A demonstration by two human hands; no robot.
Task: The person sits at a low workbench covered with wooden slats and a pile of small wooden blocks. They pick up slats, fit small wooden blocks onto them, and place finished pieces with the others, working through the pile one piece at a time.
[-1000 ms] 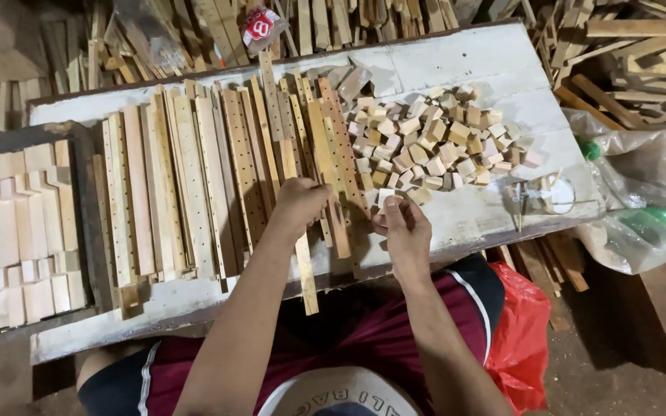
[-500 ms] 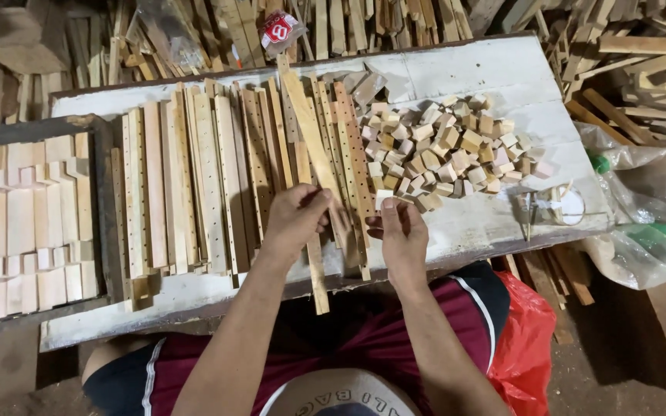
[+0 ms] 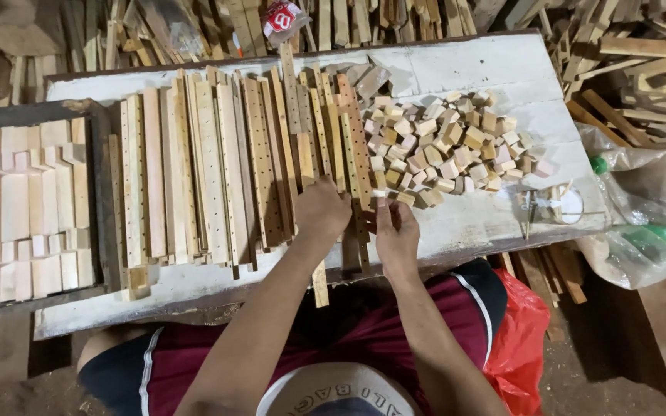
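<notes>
My left hand (image 3: 321,212) grips a long wooden slat with drilled holes (image 3: 293,115) that lies lengthwise over the white table (image 3: 464,69); its near end sticks out past the table's front edge. My right hand (image 3: 395,231) is just right of it, fingers pinched on a small wooden block (image 3: 381,202) held against a neighbouring perforated slat (image 3: 352,146). A heap of small wooden blocks (image 3: 449,142) lies right of both hands. More slats (image 3: 210,162) lie side by side to the left.
A dark tray of notched wooden pieces (image 3: 17,208) stands at the left. Scrap wood (image 3: 641,69) is piled behind and right of the table. Plastic bags (image 3: 649,223) and a red bag (image 3: 518,339) sit at the right. A small wire tool (image 3: 529,212) lies near the table's right edge.
The slat in my left hand has swung from a diagonal to nearly straight across the table. My right hand has moved in closer with a small block.
</notes>
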